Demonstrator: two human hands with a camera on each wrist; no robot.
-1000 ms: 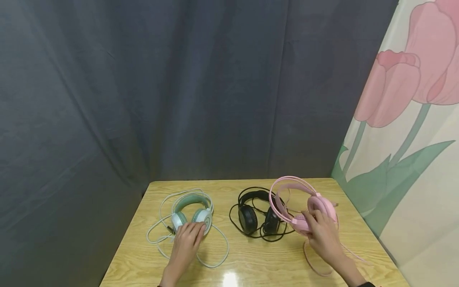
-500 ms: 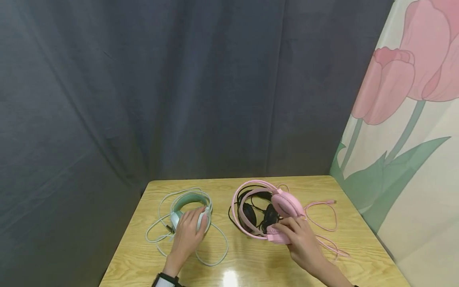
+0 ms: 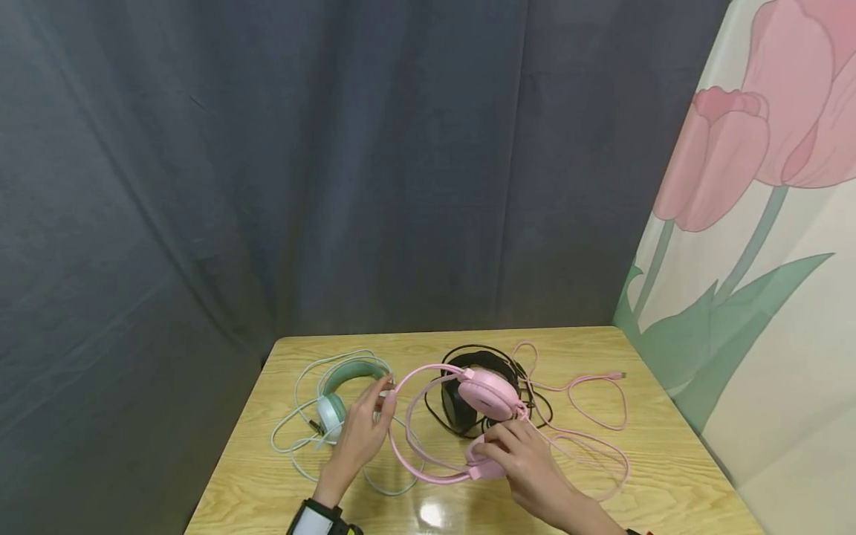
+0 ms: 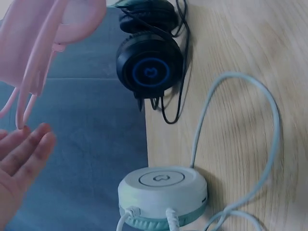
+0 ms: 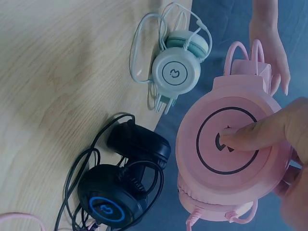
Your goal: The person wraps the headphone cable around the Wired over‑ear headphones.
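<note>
My right hand (image 3: 531, 468) grips the pink headphones (image 3: 487, 394) by an ear cup, off the table; the right wrist view has its thumb (image 5: 260, 134) across the cup's round logo. The pink headband points left toward my left hand (image 3: 361, 435). In the left wrist view, the left fingers (image 4: 36, 154) are extended just below the pink headband (image 4: 38, 62); whether they touch it I cannot tell. White-and-green headphones (image 3: 331, 412) lie beneath and beside the left hand, one cup mostly hidden in the head view. Black headphones (image 3: 458, 409) lie behind the pink pair, partly covered.
A white cable (image 3: 284, 431) loops over the left of the wooden table (image 3: 669, 475). On the right, a pink cable (image 3: 625, 423) trails to a plug (image 3: 615, 375). A dark curtain (image 3: 401, 186) hangs behind, and a tulip-patterned wall covering (image 3: 722, 163) borders the right side.
My right hand has carried the pink headphones leftward, across the front of the black pair. My left hand has come up off the white-and-green headphones, toward the pink headband.
</note>
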